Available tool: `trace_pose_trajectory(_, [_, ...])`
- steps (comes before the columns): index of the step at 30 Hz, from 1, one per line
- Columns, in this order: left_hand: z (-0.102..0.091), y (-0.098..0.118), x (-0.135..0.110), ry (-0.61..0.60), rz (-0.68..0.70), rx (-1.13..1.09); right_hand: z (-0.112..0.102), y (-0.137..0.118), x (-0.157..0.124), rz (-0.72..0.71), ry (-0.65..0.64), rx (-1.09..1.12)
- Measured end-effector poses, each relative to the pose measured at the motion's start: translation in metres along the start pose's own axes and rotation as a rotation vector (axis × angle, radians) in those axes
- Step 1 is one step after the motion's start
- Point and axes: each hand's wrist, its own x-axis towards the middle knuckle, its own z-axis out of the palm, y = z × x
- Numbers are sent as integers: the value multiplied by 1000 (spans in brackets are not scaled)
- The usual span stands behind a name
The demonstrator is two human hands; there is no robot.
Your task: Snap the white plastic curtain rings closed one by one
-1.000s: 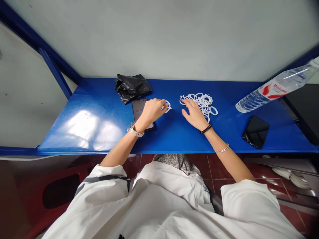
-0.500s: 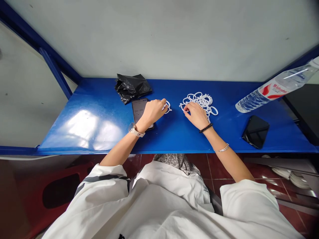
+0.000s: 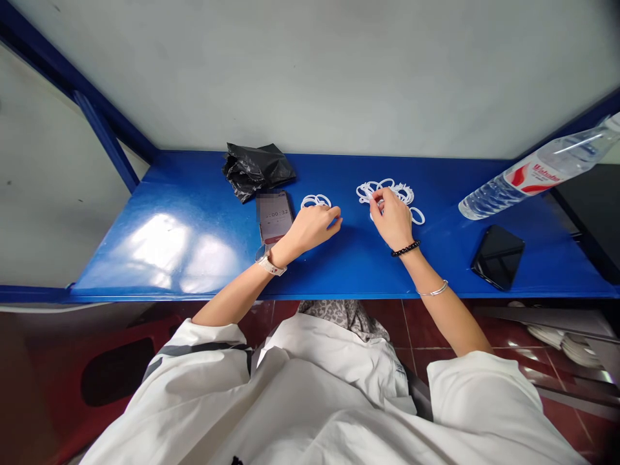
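Note:
A pile of white plastic rings (image 3: 404,196) lies on the blue shelf (image 3: 194,232). My right hand (image 3: 391,216) rests on the pile's left side, its fingers pinched on one white ring. A small separate group of white rings (image 3: 316,201) lies to the left. My left hand (image 3: 312,228) sits just in front of that group, fingers curled and nothing held. A phone with a lit screen (image 3: 274,216) lies beside my left wrist.
A crumpled black plastic bag (image 3: 256,168) sits at the back behind the lit phone. A clear water bottle (image 3: 535,172) lies on its side at the right. A dark phone (image 3: 497,256) lies near the front right edge. A wall closes the back.
My left hand has let go of the small ring group and drawn back toward me. My right hand has closed from flat to a pinch on a ring of the pile.

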Motion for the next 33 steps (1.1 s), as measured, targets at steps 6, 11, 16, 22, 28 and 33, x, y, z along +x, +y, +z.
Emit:
trace_pose_trajectory(6, [-1,1,0,-12,5,-19,1,5,2,-28,82,66])
trace_pose_trajectory(11, [-1,1,-1,-13,8,-38,1,4,3,-36,96,167])
trace_pose_trajectory(16, [0,0,-1,-6,5,-34,-2,1,3,-21,29,265])
trace_pose_trajectory(22, [-1,1,-1,-12,-8,-41,-2,2,3,-7,19,250])
trace_pose_trajectory(28, [-1,1,-1,-20,-14,-48,-5,1,3,8,2,294])
trace_pose_trajectory(33, [-1,0,0,-20,-20,-74,-9,-1,4,33,-15,425])
